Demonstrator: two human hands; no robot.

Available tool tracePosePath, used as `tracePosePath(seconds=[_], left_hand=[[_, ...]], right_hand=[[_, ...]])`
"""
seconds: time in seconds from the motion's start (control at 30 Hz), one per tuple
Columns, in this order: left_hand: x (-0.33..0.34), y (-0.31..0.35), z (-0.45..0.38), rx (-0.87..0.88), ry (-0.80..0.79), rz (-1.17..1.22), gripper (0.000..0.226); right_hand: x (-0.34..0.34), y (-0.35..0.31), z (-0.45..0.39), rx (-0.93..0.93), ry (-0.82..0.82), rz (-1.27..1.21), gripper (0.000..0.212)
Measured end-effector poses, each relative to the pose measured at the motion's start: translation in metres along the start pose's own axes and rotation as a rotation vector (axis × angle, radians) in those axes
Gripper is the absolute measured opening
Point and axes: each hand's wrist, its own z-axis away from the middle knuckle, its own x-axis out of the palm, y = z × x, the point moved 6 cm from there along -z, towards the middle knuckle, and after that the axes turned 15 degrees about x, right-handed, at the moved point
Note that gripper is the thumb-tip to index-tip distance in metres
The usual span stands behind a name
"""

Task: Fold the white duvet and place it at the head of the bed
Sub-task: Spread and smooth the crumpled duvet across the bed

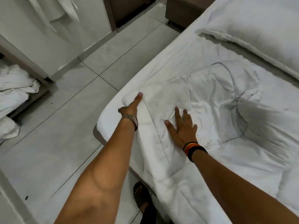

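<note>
The white duvet [218,110] lies crumpled across the bed [106,115], reaching its near left corner. My left hand [132,105], with a metal watch at the wrist, grips the duvet's corner at the mattress edge, thumb on top and fingers hidden under the fabric. My right hand [182,126], wearing striped wristbands, rests flat on the duvet with fingers spread, a little to the right of the left hand. Two white pillows [252,29] lie at the head of the bed, upper right.
Grey tiled floor [64,126] runs along the bed's left side. A pile of white linen [14,94] lies at the left edge. White cabinets [48,46] stand beyond it. A brown nightstand [181,10] sits by the bed head. My sandalled foot [141,198] stands beside the bed.
</note>
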Motion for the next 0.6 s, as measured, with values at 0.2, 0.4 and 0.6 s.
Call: tracePosePath(seconds=[0.2,0.4,0.6], left_hand=[[-0.064,0.109,-0.014,0.603,0.119,0.114,0.133],[-0.181,0.031,-0.051,0.333,0.071,-0.262,0.146],[-0.144,0.057,-0.162,0.309,-0.022,-0.528,0.165]], right_hand=[[0.015,-0.072,0.013,-0.123,0.083,-0.154,0.079],[0.096,-0.071,-0.001,0.008,-0.104,0.21,0.086],[0.079,-0.103,-0.052,0.117,0.257,-0.065,0.085]])
